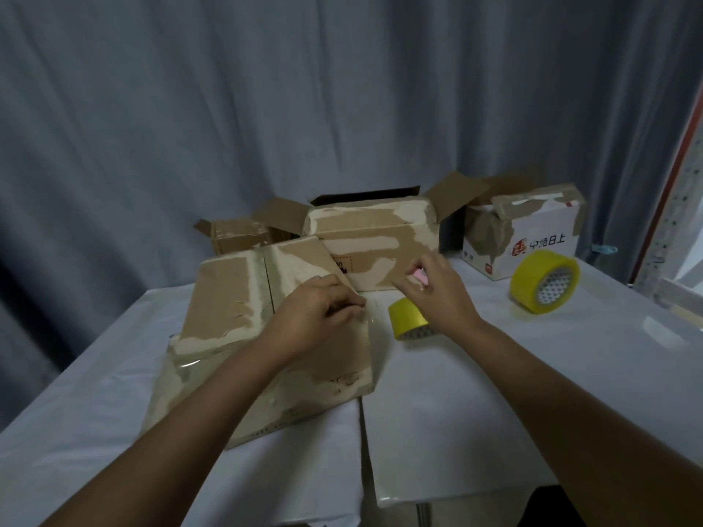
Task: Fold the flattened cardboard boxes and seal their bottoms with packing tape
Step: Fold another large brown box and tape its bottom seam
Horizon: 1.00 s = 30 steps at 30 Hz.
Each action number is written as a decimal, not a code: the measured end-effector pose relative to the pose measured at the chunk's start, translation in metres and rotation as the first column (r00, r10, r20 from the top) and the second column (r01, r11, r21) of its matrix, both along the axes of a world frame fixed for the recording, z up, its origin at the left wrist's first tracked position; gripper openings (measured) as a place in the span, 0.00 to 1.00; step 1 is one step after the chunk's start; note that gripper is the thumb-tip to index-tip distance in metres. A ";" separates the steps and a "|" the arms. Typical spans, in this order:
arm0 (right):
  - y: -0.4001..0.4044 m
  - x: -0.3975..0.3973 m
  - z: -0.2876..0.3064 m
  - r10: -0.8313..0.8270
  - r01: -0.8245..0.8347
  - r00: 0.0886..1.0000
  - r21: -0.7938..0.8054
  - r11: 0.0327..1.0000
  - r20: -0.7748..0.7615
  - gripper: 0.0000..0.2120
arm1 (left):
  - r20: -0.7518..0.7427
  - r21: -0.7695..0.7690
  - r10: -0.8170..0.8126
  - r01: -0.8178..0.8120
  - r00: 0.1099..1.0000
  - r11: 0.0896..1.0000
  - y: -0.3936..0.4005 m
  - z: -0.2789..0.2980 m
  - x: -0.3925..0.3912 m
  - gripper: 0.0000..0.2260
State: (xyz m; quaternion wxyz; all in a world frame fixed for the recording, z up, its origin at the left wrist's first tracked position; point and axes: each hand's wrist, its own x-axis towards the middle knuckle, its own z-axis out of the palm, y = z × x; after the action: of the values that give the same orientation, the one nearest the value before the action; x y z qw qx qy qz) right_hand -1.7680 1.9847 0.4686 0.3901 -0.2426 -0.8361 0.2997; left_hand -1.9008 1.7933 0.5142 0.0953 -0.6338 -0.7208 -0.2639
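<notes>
A grey curtain (266,108) fills the background behind a table (532,374) under a white cover. On the near left of the table lies the box (228,310) being worked on, brown, its sealed side tilted up and patched with torn tape marks. Behind it stands a second box (380,237) with its flaps open at the top, a small box (236,237) to its left and a white printed box (532,241) to its right. A yellow tape roll (546,287) stands on edge near the white box, well apart from the hands. A second roll (407,317) sits just right of the near box, partly hidden under the right wrist. The left hand (319,313) rests on the near box's right edge, fingers curled and pinching something clear there. The right hand (433,287) hovers above the second roll, fingers curled round a small pink object (418,275); what it is cannot be told.
</notes>
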 end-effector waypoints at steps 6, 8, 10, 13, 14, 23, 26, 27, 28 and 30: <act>0.004 -0.009 -0.024 0.042 -0.036 0.998 -0.134 0.990 0.044 0.08 | 0.605 0.061 -0.024 -0.016 0.796 0.998 -0.017 -0.007 0.054 0.07; 0.004 -0.013 -0.031 0.018 -0.010 0.998 -0.147 0.989 0.057 0.07 | 0.852 -0.040 0.003 0.059 0.524 0.997 -0.024 -0.040 0.080 0.08; 0.002 -0.016 -0.033 -0.021 0.031 0.997 -0.146 0.989 0.074 0.09 | 0.919 -0.123 0.099 0.037 0.380 0.992 -0.023 -0.078 0.087 0.11; 0.002 -0.016 -0.036 -0.034 0.054 0.994 -0.192 0.980 0.106 0.11 | 0.976 -0.128 0.134 -0.041 0.174 0.991 -0.013 -0.107 0.084 0.17; 0.002 -0.014 -0.037 -0.037 0.060 0.994 -0.217 0.974 0.107 0.12 | 0.983 -0.117 0.123 -0.051 0.140 0.992 -0.010 -0.111 0.085 0.17; -0.002 0.025 -0.019 0.030 -0.104 0.989 -0.526 0.844 -0.147 0.17 | 0.998 -0.031 0.019 -0.174 -0.068 0.984 0.016 -0.110 0.094 0.11; -0.012 0.037 -0.012 0.119 -0.180 0.982 -0.541 0.821 -0.147 0.14 | 0.976 -0.011 -0.022 -0.152 -0.215 0.988 0.026 -0.104 0.100 0.10; -0.015 0.039 -0.011 0.150 -0.212 0.976 -0.553 0.806 -0.156 0.13 | 0.976 -0.015 -0.020 -0.160 -0.217 0.987 0.029 -0.104 0.101 0.12; -0.018 0.041 -0.009 0.187 -0.244 0.969 -0.552 0.797 -0.159 0.12 | 0.975 -0.020 -0.020 -0.176 -0.223 0.984 0.032 -0.104 0.102 0.13; -0.024 0.042 -0.006 0.255 -0.264 0.963 -0.477 0.838 -0.087 0.09 | 0.967 -0.019 -0.034 -0.205 -0.253 0.979 0.037 -0.101 0.105 0.12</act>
State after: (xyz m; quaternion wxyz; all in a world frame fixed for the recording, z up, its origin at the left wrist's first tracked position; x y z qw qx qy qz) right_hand -1.7255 1.9609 0.4630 0.2809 -0.2141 -0.7554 0.5519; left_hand -1.7963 1.8302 0.4131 -0.4439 -0.1183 -0.5367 -0.7078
